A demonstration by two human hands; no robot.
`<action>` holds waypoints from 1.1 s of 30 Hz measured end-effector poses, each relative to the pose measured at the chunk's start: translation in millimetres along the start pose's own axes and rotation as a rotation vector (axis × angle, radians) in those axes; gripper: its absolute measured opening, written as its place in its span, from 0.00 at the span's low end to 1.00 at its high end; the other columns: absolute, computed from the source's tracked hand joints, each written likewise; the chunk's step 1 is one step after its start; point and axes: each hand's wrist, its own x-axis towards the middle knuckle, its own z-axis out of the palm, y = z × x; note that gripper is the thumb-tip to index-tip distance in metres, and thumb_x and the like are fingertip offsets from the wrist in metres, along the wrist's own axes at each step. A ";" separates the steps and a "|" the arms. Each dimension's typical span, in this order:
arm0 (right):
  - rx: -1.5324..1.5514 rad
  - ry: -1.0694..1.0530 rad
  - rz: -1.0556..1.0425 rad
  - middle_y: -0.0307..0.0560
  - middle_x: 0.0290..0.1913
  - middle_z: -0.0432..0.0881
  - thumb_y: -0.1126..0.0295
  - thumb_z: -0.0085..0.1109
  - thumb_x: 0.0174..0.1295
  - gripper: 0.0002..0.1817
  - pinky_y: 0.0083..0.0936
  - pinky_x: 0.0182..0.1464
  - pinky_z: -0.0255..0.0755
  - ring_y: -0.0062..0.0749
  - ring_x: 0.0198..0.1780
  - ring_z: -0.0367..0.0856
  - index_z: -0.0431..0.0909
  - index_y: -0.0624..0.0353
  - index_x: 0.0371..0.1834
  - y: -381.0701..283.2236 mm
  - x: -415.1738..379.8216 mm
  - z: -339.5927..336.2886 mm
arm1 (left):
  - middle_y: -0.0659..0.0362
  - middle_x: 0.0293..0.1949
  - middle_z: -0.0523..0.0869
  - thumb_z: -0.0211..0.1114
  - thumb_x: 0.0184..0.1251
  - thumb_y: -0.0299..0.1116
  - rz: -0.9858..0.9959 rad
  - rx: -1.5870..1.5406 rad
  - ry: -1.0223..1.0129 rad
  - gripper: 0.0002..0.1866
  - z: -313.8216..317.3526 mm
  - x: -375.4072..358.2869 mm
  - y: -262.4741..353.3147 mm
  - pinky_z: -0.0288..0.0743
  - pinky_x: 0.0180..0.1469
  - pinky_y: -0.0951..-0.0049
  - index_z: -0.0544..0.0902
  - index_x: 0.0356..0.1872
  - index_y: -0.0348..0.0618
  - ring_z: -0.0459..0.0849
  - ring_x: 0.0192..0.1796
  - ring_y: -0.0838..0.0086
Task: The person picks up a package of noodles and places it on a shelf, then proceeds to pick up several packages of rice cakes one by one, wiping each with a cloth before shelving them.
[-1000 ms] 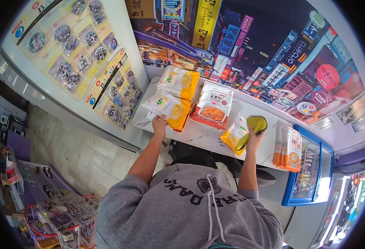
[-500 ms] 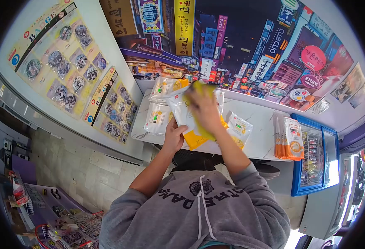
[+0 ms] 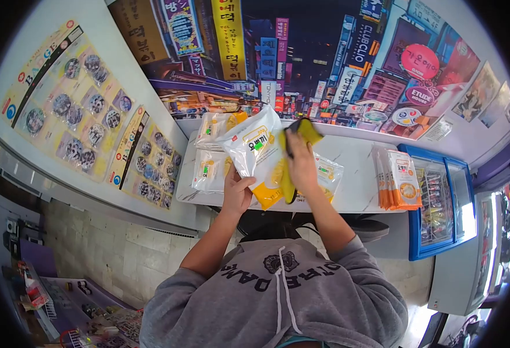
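Observation:
My left hand [image 3: 239,192] grips the lower left edge of a white and yellow food packet [image 3: 259,152], held tilted above the white counter, its printed front showing. My right hand [image 3: 303,163] is closed around a yellow-green and black cloth [image 3: 288,181] at the packet's right side. The cloth covers part of the packet's right edge. Behind and left of the held packet lie similar packets [image 3: 210,169] on the counter. Another packet [image 3: 328,174] lies to the right, partly hidden by my right hand and forearm.
Orange and white packets [image 3: 403,184] stand in a row on the right of the marbled counter [image 3: 356,168]. Beside it is a blue-framed glass-topped freezer [image 3: 413,232]. Badge sheets [image 3: 72,110] hang on the left panel. A dark stool [image 3: 368,228] sits under the counter.
My right hand and the cloth have moved off the packet's front to its right side, uncovering the print. The packet stays in my left hand. The camera view has shifted slightly.

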 end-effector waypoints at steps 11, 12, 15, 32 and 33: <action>1.456 -0.242 0.799 0.49 0.51 0.75 0.63 0.52 0.62 0.24 0.25 0.52 0.69 0.30 0.48 0.76 0.65 0.62 0.60 41.6 -58.0 9.2 | 0.55 0.52 0.76 0.61 0.59 0.23 -0.234 0.037 0.049 0.24 -4.1 13.0 -55.3 0.71 0.56 0.65 0.66 0.57 0.38 0.76 0.53 0.67; 1.985 -0.153 0.688 0.49 0.52 0.75 0.62 0.49 0.63 0.25 0.26 0.54 0.68 0.31 0.49 0.76 0.63 0.62 0.61 40.5 -74.5 36.0 | 0.54 0.52 0.76 0.61 0.59 0.24 -0.268 0.052 0.038 0.24 -4.6 15.2 -67.1 0.71 0.55 0.64 0.66 0.57 0.39 0.77 0.53 0.67; 2.222 -0.017 0.805 0.50 0.53 0.73 0.57 0.45 0.65 0.26 0.29 0.55 0.68 0.33 0.51 0.75 0.61 0.62 0.62 74.5 -112.1 51.0 | 0.55 0.51 0.77 0.62 0.57 0.23 -0.284 0.280 0.038 0.24 -3.5 27.0 -79.3 0.71 0.56 0.67 0.68 0.56 0.38 0.77 0.52 0.69; 0.833 0.338 1.086 0.48 0.42 0.76 0.80 0.59 0.52 0.18 0.28 0.44 0.72 0.35 0.41 0.77 0.68 0.65 0.47 218.0 -157.9 8.8 | 0.60 0.36 0.77 0.62 0.56 0.31 -0.358 0.751 0.323 0.15 -120.3 52.2 -92.0 0.75 0.31 0.77 0.75 0.45 0.40 0.77 0.36 0.76; 0.836 0.336 1.086 0.48 0.42 0.76 0.80 0.59 0.52 0.18 0.28 0.44 0.72 0.35 0.41 0.77 0.68 0.65 0.47 219.3 -159.5 16.1 | 0.60 0.34 0.76 0.62 0.55 0.30 -0.348 0.780 0.417 0.15 -144.4 45.5 -82.3 0.74 0.30 0.77 0.76 0.44 0.40 0.76 0.34 0.76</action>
